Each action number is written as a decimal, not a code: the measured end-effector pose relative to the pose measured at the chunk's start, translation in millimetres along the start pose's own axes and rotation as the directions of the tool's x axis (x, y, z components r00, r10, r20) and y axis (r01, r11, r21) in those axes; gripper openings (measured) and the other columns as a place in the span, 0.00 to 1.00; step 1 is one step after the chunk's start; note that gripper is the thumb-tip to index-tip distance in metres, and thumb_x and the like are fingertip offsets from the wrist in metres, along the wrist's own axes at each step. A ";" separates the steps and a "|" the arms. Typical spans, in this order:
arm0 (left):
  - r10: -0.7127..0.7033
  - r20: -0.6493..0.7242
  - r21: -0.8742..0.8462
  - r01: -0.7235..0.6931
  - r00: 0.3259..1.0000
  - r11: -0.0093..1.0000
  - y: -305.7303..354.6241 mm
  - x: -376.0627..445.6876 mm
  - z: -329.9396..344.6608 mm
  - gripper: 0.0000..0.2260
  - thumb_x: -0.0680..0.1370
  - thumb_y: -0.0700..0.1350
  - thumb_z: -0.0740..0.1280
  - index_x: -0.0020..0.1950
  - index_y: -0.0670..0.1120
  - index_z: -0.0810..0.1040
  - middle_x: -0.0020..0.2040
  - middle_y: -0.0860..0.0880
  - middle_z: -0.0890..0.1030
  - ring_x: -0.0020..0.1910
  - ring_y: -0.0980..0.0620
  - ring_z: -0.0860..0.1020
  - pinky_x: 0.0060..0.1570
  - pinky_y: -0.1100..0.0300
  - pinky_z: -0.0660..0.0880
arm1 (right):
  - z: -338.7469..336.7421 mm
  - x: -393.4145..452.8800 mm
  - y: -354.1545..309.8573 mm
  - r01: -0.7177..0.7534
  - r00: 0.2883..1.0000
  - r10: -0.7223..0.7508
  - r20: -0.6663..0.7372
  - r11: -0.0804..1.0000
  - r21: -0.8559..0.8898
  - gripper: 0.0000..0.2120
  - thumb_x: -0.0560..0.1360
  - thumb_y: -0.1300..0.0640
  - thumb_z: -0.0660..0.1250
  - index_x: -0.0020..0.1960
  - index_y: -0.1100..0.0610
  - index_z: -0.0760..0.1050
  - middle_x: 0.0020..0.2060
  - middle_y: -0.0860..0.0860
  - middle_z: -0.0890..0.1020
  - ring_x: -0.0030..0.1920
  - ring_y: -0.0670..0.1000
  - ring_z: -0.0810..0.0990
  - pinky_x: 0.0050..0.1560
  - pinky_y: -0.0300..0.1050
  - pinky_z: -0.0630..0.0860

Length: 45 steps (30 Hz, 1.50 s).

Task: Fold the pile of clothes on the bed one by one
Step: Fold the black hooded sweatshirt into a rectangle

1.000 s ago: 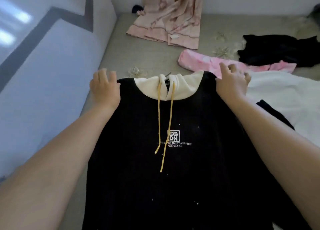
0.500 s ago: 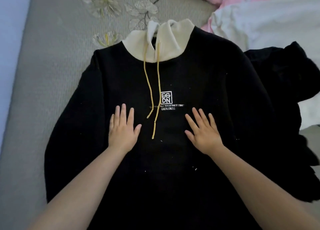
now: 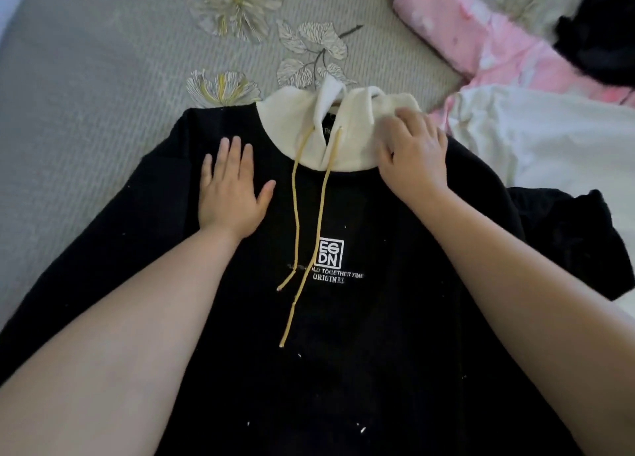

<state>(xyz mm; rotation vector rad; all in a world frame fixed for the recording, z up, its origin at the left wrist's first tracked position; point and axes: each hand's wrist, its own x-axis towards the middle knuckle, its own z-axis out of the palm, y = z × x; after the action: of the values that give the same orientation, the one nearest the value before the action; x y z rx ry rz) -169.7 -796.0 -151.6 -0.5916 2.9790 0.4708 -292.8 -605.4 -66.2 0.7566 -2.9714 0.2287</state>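
Two bare hands rest on a black hoodie (image 3: 343, 369) spread front-up across the bed (image 3: 86, 94), whose grey cover carries a pale flower print. At the left edge the hoodie's sleeve runs down along the bed. The left hand (image 3: 231, 191) lies flat on the chest of the hoodie, just left of the collar, its fingers (image 3: 229, 154) straight and close together with the thumb held out to the side. Between the hands sits the cream collar (image 3: 302, 122), bunched at the top, with two yellow drawstrings (image 3: 321, 211) trailing down over the black cloth past a white printed logo (image 3: 331, 257). The right hand (image 3: 414, 149) lies on the right side of the collar where it meets the black shoulder; its fingers are bent over the cream cloth, though blur hides whether they pinch it. Right of the hoodie lie a white garment (image 3: 549, 139), a pink garment (image 3: 474, 43) beyond it, and a black garment (image 3: 598, 50) at the far corner.
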 end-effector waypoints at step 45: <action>-0.057 0.096 -0.048 0.061 0.994 0.997 9.8 7.6 -20.2 0.32 0.75 0.56 0.46 0.65 0.34 0.70 0.66 0.37 0.70 0.67 0.38 0.68 0.65 0.42 0.61 | -42.6 152.0 10.7 -0.551 0.806 0.540 0.241 0.834 -0.025 0.33 0.75 0.44 0.59 0.73 0.56 0.52 0.68 0.55 0.67 0.69 0.57 0.61 0.65 0.56 0.57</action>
<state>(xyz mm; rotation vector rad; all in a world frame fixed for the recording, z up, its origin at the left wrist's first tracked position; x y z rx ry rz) -180.6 -796.5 -130.5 -0.6411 2.8592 0.5546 -430.0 -660.8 -10.2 -0.1154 -3.3528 0.2476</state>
